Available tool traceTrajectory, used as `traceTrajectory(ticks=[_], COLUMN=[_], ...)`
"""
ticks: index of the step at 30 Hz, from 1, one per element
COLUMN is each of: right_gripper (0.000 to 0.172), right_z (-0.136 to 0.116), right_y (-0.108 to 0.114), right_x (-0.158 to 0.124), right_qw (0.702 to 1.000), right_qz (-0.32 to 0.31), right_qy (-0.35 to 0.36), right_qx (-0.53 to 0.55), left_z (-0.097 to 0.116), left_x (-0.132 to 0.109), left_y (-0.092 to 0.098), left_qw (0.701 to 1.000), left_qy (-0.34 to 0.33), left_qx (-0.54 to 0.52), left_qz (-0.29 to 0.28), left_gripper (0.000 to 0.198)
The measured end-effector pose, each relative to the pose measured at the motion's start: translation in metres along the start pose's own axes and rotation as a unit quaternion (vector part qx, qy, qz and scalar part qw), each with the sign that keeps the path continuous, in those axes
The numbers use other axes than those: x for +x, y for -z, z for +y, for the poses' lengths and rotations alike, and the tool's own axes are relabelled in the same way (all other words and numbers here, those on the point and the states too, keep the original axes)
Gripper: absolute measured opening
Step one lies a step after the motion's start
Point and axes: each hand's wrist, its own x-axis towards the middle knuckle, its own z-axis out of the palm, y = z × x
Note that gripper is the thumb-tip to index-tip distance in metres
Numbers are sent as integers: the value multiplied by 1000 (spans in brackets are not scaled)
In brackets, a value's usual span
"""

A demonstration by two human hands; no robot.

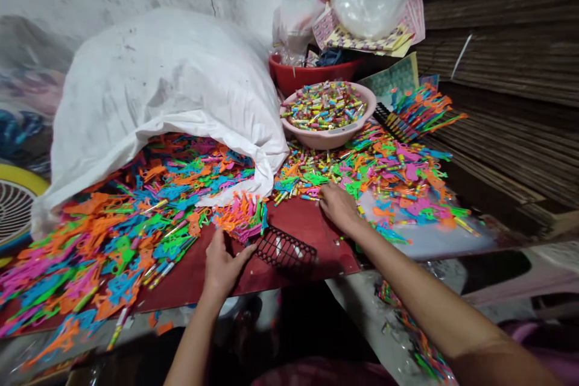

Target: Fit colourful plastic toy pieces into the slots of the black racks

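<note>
A black grid rack (289, 250) lies near the front of the red tabletop, its left part filled with upright plastic pieces (239, 217) in orange, pink, green and blue. My left hand (220, 266) is around the rack's left end, thumb along the near side and fingers at the far left. Further right, my right hand (338, 206) reaches to the near edge of a heap of small printed tubes (312, 160) and coloured pieces. Its fingers curl downward with the tips together; whatever lies between them is hidden.
A large white sack (181, 78) spills coloured plastic pieces (122, 247) across the left. Behind stand a pink basin (328, 139) of small tubes and a red basin (294, 78). Another filled black rack (386, 117) leans at right, near stacked brown sheets (497, 60). The tabletop's front edge (271, 286) is close.
</note>
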Motion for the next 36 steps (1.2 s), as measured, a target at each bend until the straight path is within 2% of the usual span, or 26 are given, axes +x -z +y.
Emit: traceTrajectory(ticks=[4,8,12,14,16,19,21,24,28,30,33,36], right_gripper=[18,16,17,15,18,25,26,25,24,25,23,22], right_z=[-2,11,19,21,23,25,26,26,29,33,39,42], right_y=[-2,-1,5,9,12,11,8,3,6,12,24,41], right_x=[6,4,-4,-4,3,25,41,56,54,46,29,11], right_qw=[999,997,991,985,988,998,1000,1000,1000,1000,994,966], right_qz=[-41,-69,-90,-81,-29,33,13,-19,-27,-15,23,27], right_qy=[-1,12,74,99,78,7,-7,-1,11,20,72,145], right_qx=[-5,18,70,120,133,44,-2,-11,-8,4,83,214], left_z=[9,21,27,27,27,32,37,42,34,27,26,41], left_x=[-16,-36,-46,-47,-46,-45,-46,-48,-54,-60,-70,-80], left_y=[3,3,3,2,1,-3,-6,-10,-13,-13,-10,-1], left_qw=[995,977,975,976,976,972,970,969,977,983,982,965], left_qy=[58,104,105,104,108,119,127,131,109,84,29,-52], left_qx=[75,174,180,177,178,187,195,198,163,123,60,47], left_qz=[26,66,72,69,68,74,73,68,79,104,177,253], left_gripper=[61,61,58,58,57,60,64,68,67,71,77,65])
